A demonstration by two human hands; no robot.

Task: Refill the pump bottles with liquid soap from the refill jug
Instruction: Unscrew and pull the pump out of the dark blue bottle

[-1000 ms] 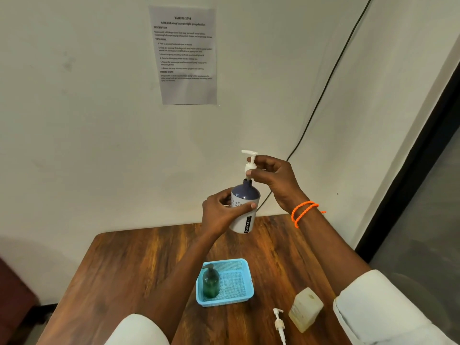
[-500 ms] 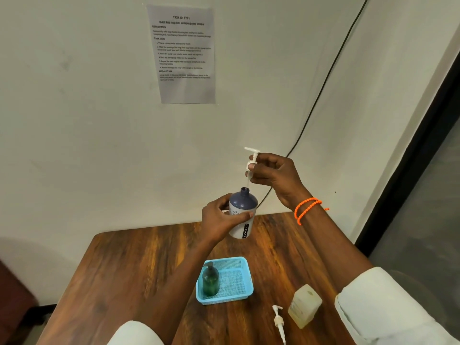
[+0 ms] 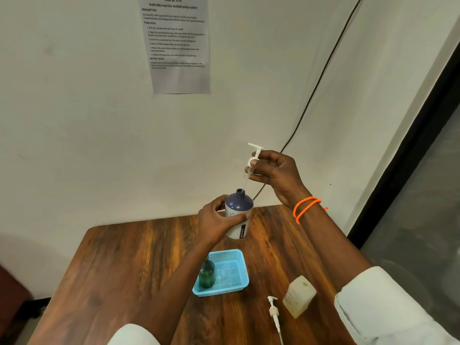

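Observation:
My left hand (image 3: 217, 221) grips a white pump bottle with a dark blue shoulder (image 3: 238, 212), held upright above the wooden table (image 3: 129, 265). My right hand (image 3: 275, 174) pinches a white pump head (image 3: 254, 158) lifted clear of the bottle's open neck; its thin dip tube still reaches down to the mouth. A green bottle (image 3: 206, 273) stands in a light blue basket (image 3: 234, 287). The pale, translucent refill jug (image 3: 298, 296) stands near the table's right front, its mouth uncapped. A second white pump head (image 3: 273, 313) lies loose on the table beside the jug.
The table stands against a white wall with a printed task sheet (image 3: 178, 43) and a black cable (image 3: 321, 78) running down it. A dark door frame (image 3: 408, 150) borders the right side. An orange bracelet (image 3: 305, 209) circles my right wrist.
My right hand has drawn the pump head up out of the bottle, leaving the neck open. My left hand has lowered the bottle slightly.

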